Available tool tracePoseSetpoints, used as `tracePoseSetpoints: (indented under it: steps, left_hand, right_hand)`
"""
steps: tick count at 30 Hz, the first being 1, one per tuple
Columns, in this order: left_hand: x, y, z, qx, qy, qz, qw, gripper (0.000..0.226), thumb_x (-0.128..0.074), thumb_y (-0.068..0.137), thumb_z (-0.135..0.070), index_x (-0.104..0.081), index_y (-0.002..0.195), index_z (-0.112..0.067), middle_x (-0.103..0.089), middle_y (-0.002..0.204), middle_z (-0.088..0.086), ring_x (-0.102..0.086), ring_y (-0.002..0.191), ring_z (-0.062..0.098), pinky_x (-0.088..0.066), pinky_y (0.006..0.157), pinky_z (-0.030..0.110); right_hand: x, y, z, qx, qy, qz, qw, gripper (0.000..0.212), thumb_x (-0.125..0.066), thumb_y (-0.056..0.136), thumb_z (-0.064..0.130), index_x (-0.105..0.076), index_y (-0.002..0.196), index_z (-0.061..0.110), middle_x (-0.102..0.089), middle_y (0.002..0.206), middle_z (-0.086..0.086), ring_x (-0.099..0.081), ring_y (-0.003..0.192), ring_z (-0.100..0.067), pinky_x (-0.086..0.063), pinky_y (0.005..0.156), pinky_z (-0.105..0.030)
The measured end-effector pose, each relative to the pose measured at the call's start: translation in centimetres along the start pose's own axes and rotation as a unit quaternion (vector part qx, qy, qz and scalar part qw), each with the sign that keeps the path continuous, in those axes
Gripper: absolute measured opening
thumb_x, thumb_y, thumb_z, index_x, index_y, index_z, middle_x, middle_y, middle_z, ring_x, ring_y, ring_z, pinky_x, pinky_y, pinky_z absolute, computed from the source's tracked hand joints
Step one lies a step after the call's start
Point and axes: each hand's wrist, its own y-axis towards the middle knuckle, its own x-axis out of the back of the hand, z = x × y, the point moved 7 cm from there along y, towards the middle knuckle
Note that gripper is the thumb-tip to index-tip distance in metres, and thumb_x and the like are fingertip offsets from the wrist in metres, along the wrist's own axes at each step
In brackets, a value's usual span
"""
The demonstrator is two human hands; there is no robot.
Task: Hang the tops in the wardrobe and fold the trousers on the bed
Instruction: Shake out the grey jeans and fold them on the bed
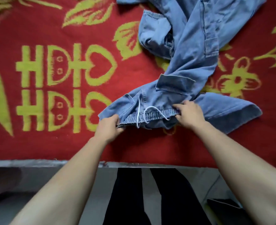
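Jeans (190,62) lie twisted on the bed (53,146), legs trailing far-right, left hand (109,127) and right hand (189,114) each gripping an end of the near waistband (155,114), soft, floppy, heavyish denim, so that's probably the best place to hold.

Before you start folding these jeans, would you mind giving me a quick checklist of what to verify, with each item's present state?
1. Left hand grips the waistband: ok.
2. Right hand holds the waistband's other end: ok.
3. Trousers legs flat and straight: not ok, twisted and crumpled.
4. Drawstring tucked away: not ok, looping loose.
5. Bare bedspread beside for folding: ok.
6. Pockets empty: cannot tell.
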Motion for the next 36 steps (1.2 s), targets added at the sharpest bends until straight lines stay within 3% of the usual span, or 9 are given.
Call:
tracePoseSetpoints:
  steps: [5,10,13,15,18,20,24,31,36]
  left_hand:
    - [-2.1,-1.1,-1.6,0.054,-0.08,0.049,0.994,0.02,-0.059,0.088,-0.025,-0.042,0.093,-0.016,-0.057,0.083,0.006,-0.059,0.089,0.033,-0.031,0.066,0.033]
    - [4.1,-0.6,-4.5,0.014,-0.227,-0.071,0.971,0.009,-0.059,0.09,-0.033,-0.052,0.087,-0.029,-0.062,0.071,-0.012,-0.057,0.072,0.013,-0.039,0.065,0.032]
    - [5.0,0.7,-6.5,0.048,-0.461,-0.044,0.885,0.003,-0.063,0.091,-0.029,-0.063,0.089,-0.026,-0.07,0.087,-0.012,-0.063,0.081,0.005,-0.051,0.079,0.029]
    - [3.6,1.4,-6.4,0.128,-0.536,-0.007,0.835,0.006,-0.064,0.092,-0.022,-0.068,0.093,-0.018,-0.073,0.098,0.007,-0.069,0.09,0.021,-0.055,0.086,0.037]
    - [2.5,2.2,-5.4,0.16,-0.334,0.095,0.924,0.013,-0.067,0.086,-0.024,-0.069,0.092,-0.012,-0.07,0.102,0.012,-0.066,0.096,0.025,-0.054,0.078,0.033]
    - [3.0,3.5,-5.1,0.124,-0.186,0.161,0.961,0.052,-0.062,0.073,-0.039,-0.065,0.116,-0.009,-0.06,0.127,0.017,-0.055,0.119,0.028,-0.047,0.098,0.038]
    - [9.2,7.5,-6.5,0.003,-0.051,0.021,0.998,0.09,-0.063,0.084,-0.055,-0.019,0.156,-0.022,-0.005,0.162,0.016,-0.002,0.149,0.031,-0.01,0.119,0.054]
    - [9.6,11.3,-18.5,-0.354,0.15,-0.033,0.923,0.097,-0.051,0.076,-0.079,-0.027,0.152,-0.023,-0.023,0.152,0.018,-0.025,0.139,0.035,-0.025,0.116,0.049]
    - [2.9,11.1,-24.1,-0.441,0.235,0.067,0.863,0.113,-0.064,0.059,-0.084,-0.03,0.15,-0.026,-0.042,0.139,0.01,-0.041,0.126,0.033,-0.041,0.103,0.049]
  right_hand:
    - [-0.1,-2.6,-0.9,-0.052,0.08,-0.103,0.99,0.04,-0.062,0.086,0.019,-0.067,0.126,0.02,-0.053,0.126,-0.017,-0.048,0.118,-0.039,-0.04,0.099,-0.046]
    - [7.0,-3.1,-1.7,-0.081,0.267,-0.266,0.923,0.045,-0.05,0.089,0.01,-0.063,0.131,0.02,-0.055,0.123,-0.012,-0.056,0.109,-0.034,-0.045,0.088,-0.04]
    - [11.2,-3.8,-1.1,-0.048,0.377,-0.407,0.831,0.048,-0.053,0.082,0.007,-0.061,0.129,0.013,-0.051,0.124,-0.013,-0.056,0.112,-0.025,-0.045,0.099,-0.029]
    - [10.2,-2.7,-1.0,-0.065,0.426,-0.355,0.829,0.059,-0.064,0.082,0.013,-0.05,0.139,0.011,-0.044,0.133,-0.015,-0.052,0.123,-0.028,-0.041,0.109,-0.034]
    - [3.7,-1.5,-0.8,-0.167,0.397,-0.135,0.892,0.089,-0.075,0.084,0.038,-0.027,0.154,0.011,-0.034,0.148,-0.016,-0.039,0.136,-0.03,-0.031,0.113,-0.037]
    - [0.1,-2.3,0.3,-0.185,0.395,-0.105,0.894,0.087,-0.077,0.082,0.043,-0.032,0.149,0.01,-0.043,0.141,-0.016,-0.048,0.128,-0.033,-0.039,0.109,-0.041]
    - [-4.4,-4.4,4.2,-0.218,0.459,-0.146,0.849,0.055,-0.073,0.083,0.047,-0.05,0.121,0.014,-0.06,0.106,-0.004,-0.062,0.102,-0.028,-0.047,0.092,-0.038]
    - [-4.5,-4.9,10.9,-0.132,0.291,-0.247,0.915,0.086,-0.052,0.061,0.093,-0.056,0.112,0.023,-0.045,0.103,-0.002,-0.053,0.098,-0.025,-0.047,0.084,-0.037]
    - [-6.4,-4.1,15.3,-0.051,0.265,-0.161,0.949,0.067,-0.07,0.079,0.059,-0.053,0.128,0.019,-0.05,0.113,-0.008,-0.056,0.104,-0.03,-0.05,0.082,-0.043]
